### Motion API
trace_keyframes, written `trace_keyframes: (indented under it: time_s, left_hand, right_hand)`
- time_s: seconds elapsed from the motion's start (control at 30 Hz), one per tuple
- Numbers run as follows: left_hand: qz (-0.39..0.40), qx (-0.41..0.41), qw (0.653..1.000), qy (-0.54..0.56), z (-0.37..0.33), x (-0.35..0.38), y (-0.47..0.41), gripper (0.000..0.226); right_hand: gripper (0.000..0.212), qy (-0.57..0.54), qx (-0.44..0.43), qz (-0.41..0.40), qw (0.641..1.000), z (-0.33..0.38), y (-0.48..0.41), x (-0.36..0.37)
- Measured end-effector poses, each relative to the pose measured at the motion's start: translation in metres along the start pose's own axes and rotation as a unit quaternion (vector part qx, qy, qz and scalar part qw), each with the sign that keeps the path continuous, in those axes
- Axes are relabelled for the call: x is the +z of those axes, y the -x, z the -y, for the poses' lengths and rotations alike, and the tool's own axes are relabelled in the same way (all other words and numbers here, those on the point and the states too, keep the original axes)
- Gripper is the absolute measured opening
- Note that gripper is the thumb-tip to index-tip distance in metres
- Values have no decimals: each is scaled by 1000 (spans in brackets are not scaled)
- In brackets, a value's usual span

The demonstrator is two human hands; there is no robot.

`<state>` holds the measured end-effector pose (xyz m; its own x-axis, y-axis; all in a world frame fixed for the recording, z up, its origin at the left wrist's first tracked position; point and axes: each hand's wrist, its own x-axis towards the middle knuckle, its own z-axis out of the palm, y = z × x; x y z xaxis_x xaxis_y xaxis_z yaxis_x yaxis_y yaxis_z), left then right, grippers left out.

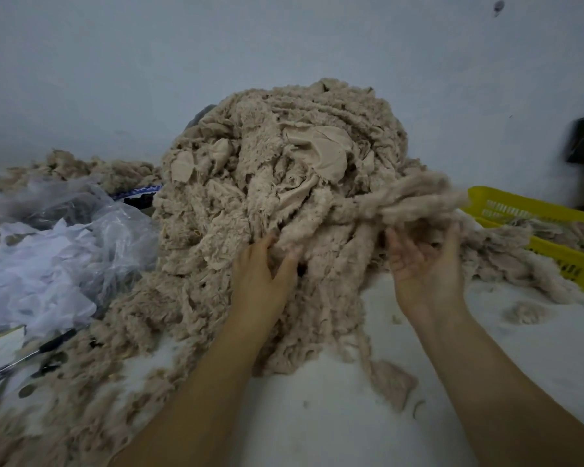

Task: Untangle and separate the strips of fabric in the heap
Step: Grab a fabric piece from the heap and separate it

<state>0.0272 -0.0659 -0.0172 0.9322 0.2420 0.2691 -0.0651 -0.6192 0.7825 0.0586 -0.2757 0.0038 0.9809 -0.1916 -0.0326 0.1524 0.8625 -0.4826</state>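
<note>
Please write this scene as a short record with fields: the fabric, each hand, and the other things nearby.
heap: tall tangle of beige fluffy strips on the white table
left hand: on the heap's front, fingertips sunk in, grip unclear
right hand: palm up, fingers relaxed, under a blurred bundle of strips
yellow basket: at right, some strips inside
plastic bag: at left, white scraps inside

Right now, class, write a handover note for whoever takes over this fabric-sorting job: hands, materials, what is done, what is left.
Left hand: rests on the front of the beige heap, fingertips buried in it; grip unclear.
Right hand: palm up, fingers relaxed, under a fleecy strip that stretches rightward from the heap.
Done: some strips lie in the yellow basket.
Left: most of the heap is tangled.
</note>
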Motion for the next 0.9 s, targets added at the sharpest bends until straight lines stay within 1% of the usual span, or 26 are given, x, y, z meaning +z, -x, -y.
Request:
trace_keyframes:
  time_s: [0.03,0.07,0.1,0.13,0.2,0.23,0.27,0.3,0.33,0.37,0.4,0.47,0.53,0.57,0.6,0.63,0.67,0.7,0.73,0.8,0.83,0.87,0.9]
  left_hand:
    - [16,-24,999,-33,1,1,0,53]
    - [15,-27,998,-54,2,3,0,48]
    - [0,-19,999,-51,2,4,-1,39]
    - [-18,-8,999,-25,2,4,0,30]
    - [-42,20,999,25,-1,2,2,15]
    - [-51,55,997,23,-4,2,5,17]
    - [-47,107,993,12,-7,3,7,21]
    - [-24,165,986,6,-10,5,11,20]
    - [20,220,975,9,-12,9,15,18]
    - [77,266,961,10,-15,12,18,16]
    - [133,298,945,3,-16,15,20,13]
    - [215,317,924,-26,-17,19,22,12]
    - [249,295,922,-31,-18,20,22,23]
    - [247,275,929,-10,-18,20,23,28]
    - [229,245,942,28,-17,18,23,33]
    - [201,202,955,76,-17,17,24,36]
    - [169,149,965,134,-18,15,24,36]
    - [142,86,966,198,-20,12,24,33]
    - [127,20,955,268,-21,9,21,31]
    - [136,-89,904,395,-19,6,14,32]
    - [142,-121,879,439,-18,4,12,30]
    - [149,-142,859,469,-18,3,10,25]
    - [157,-156,842,492,-18,2,9,21]
  right_hand:
    - [54,37,21,-18,999,-5,1,-3]
    - [54,87,37,-28,995,-11,2,-5]
    - [50,143,46,-25,988,-18,4,-4]
    - [44,209,52,-12,976,-25,7,-3]
    - [41,351,44,32,935,-38,12,2]
    - [42,399,46,67,913,-43,14,3]
    - [44,423,61,105,898,-49,17,3]
    - [44,425,85,143,890,-53,19,3]
    - [42,421,107,173,884,-57,21,2]
    - [38,418,123,178,883,-59,20,1]
    - [33,419,130,162,884,-58,19,1]
    - [23,422,136,103,890,-52,13,-2]
    - [21,427,132,58,893,-46,5,-6]
    - [23,436,114,47,891,-46,3,-8]
    - [25,463,78,51,881,-46,3,-9]
    - [28,512,23,74,856,-46,6,-8]
    - [32,568,-42,117,813,-46,10,-7]
    - [37,618,-91,174,762,-47,16,-5]
    - [41,658,-105,232,709,-50,23,-3]
    - [42,706,-79,324,625,-59,32,-2]
    - [42,718,-69,352,597,-64,34,-3]
    - [45,722,-65,368,582,-67,35,-5]
    - [48,720,-59,370,584,-68,35,-6]
